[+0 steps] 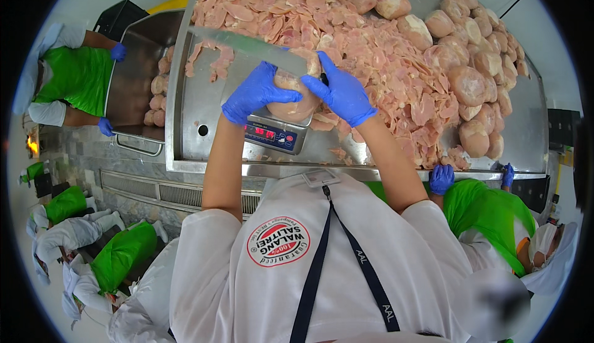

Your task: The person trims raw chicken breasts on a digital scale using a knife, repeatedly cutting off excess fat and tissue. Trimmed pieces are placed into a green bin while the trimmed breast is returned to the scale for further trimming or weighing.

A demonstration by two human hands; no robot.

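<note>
My left hand [253, 94], in a blue glove, is closed on the near left side of a rounded ham [289, 109]. The ham is over a small digital scale [271, 134] with a lit red display. My right hand [348, 94], also gloved in blue, grips a long knife [247, 45]; only a bit of its black handle shows. The blade reaches left across the ham's far side, and part of the ham shows beyond it. My right thumb is against the ham. Thin ham slices [396, 89] lie heaped just past my hands.
The steel table [201, 108] has a raised rim and a round hole at left. Whole hams [467, 86] are piled at right. A steel tub cart [133, 71] holding hams stands left, with a co-worker [77, 74] beside it. Another co-worker [489, 213] is close at my right.
</note>
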